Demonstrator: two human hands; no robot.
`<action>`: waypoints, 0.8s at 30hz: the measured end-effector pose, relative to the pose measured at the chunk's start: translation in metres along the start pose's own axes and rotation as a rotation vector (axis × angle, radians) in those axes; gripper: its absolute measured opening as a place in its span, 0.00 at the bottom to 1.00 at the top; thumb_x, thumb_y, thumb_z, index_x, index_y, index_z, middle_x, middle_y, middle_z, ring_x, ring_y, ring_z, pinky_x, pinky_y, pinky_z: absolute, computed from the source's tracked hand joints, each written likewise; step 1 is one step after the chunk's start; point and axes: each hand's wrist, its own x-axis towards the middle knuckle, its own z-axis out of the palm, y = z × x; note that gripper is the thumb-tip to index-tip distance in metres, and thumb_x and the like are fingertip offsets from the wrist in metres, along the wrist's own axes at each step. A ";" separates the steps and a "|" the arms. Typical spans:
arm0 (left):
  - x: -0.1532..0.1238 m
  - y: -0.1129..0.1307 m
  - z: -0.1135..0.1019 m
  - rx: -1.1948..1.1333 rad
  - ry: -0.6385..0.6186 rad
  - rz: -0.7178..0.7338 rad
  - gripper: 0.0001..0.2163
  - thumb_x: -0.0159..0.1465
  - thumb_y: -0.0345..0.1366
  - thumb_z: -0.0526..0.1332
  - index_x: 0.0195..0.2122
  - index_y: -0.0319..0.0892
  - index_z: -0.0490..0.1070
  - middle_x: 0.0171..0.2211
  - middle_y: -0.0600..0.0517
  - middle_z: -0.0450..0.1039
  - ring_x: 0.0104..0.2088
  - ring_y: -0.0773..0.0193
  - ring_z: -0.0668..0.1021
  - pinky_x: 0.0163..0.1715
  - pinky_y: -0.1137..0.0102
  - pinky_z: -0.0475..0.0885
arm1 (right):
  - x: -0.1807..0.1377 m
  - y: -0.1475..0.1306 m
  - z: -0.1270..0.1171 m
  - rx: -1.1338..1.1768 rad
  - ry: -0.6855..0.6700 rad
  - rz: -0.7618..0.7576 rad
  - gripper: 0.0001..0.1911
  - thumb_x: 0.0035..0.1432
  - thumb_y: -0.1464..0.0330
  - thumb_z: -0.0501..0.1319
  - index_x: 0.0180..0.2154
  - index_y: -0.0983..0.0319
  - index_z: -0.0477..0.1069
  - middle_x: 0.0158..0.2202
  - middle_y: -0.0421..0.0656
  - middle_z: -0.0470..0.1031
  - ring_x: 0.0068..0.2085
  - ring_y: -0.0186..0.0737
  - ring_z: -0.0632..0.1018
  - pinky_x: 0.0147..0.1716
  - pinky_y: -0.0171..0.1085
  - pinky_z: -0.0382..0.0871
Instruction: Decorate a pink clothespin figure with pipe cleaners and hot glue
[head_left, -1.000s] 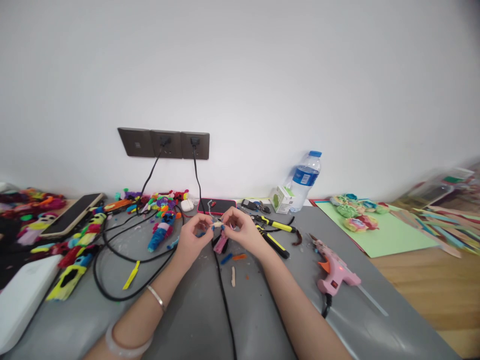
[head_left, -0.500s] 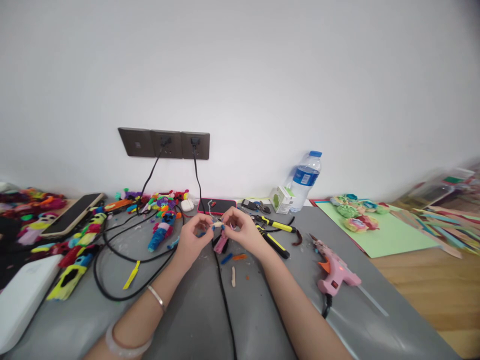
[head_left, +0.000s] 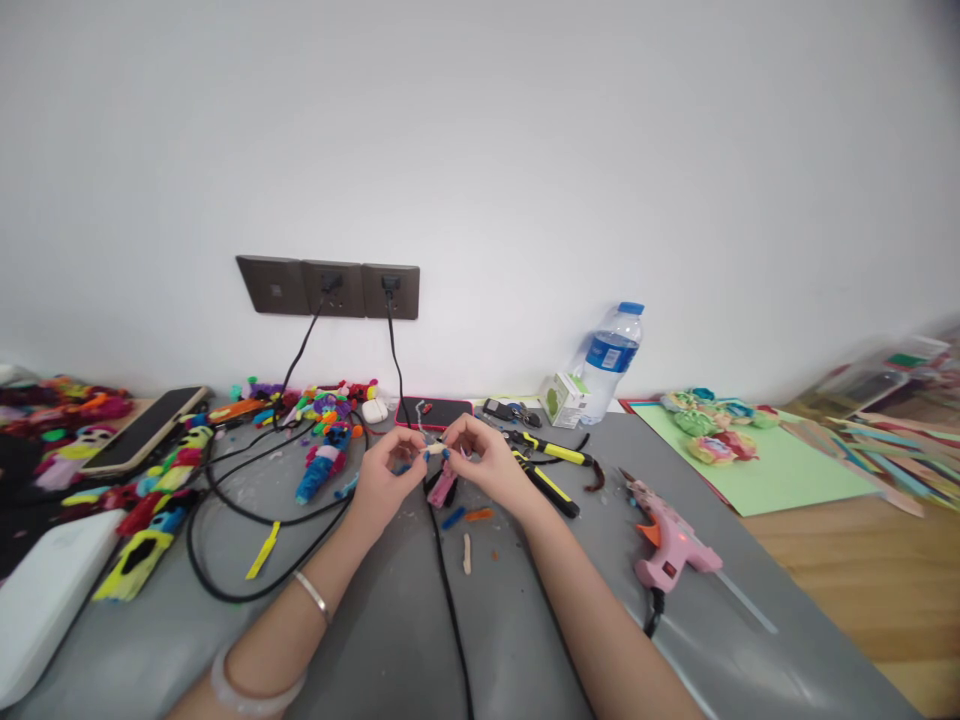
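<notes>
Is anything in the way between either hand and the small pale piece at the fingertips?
Nothing visible: the left hand and right hand both pinch the pale piece. A pink fuzzy piece shows just below it in view, not between; whether it touches either hand is unclear.

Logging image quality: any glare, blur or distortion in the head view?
In the head view, pale glare streaks the glossy grey tabletop at lower right; multicoloured paper strips smear toward the right edge; the clear, blue-capped plastic bottle leans outward, probably wide-angle stretch; the cream piece between left hand and right hand lacks fine detail.
</notes>
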 end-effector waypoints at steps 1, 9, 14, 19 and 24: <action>0.000 0.000 0.000 0.000 -0.003 -0.001 0.02 0.56 0.31 0.63 0.30 0.41 0.71 0.29 0.52 0.74 0.31 0.65 0.75 0.33 0.73 0.70 | 0.000 0.000 0.000 0.001 0.001 -0.002 0.05 0.51 0.74 0.59 0.33 0.60 0.66 0.28 0.37 0.69 0.27 0.33 0.68 0.29 0.34 0.58; 0.000 0.000 0.000 0.007 -0.014 0.001 0.01 0.57 0.31 0.62 0.31 0.41 0.71 0.30 0.52 0.73 0.32 0.65 0.74 0.34 0.73 0.69 | 0.000 0.002 0.000 0.001 -0.004 -0.004 0.05 0.51 0.73 0.59 0.33 0.60 0.66 0.29 0.36 0.68 0.28 0.33 0.67 0.29 0.34 0.58; 0.001 0.000 0.000 0.012 0.001 -0.004 0.02 0.55 0.31 0.63 0.30 0.41 0.71 0.30 0.52 0.74 0.32 0.64 0.75 0.33 0.72 0.69 | -0.001 0.000 0.000 0.003 -0.005 -0.007 0.05 0.51 0.74 0.59 0.32 0.60 0.66 0.30 0.37 0.69 0.29 0.33 0.68 0.30 0.34 0.58; 0.000 0.001 0.000 0.005 0.002 0.000 0.02 0.55 0.30 0.63 0.30 0.41 0.71 0.29 0.52 0.74 0.31 0.64 0.75 0.33 0.72 0.70 | -0.001 -0.001 0.000 0.012 -0.008 -0.009 0.05 0.51 0.74 0.58 0.33 0.60 0.65 0.31 0.37 0.69 0.29 0.33 0.69 0.29 0.34 0.59; 0.001 0.001 0.000 0.007 0.013 0.001 0.02 0.54 0.31 0.63 0.30 0.41 0.71 0.29 0.52 0.74 0.31 0.64 0.75 0.33 0.72 0.70 | 0.000 0.000 0.000 0.002 -0.005 -0.010 0.05 0.51 0.74 0.59 0.32 0.60 0.66 0.31 0.37 0.69 0.29 0.33 0.68 0.30 0.34 0.60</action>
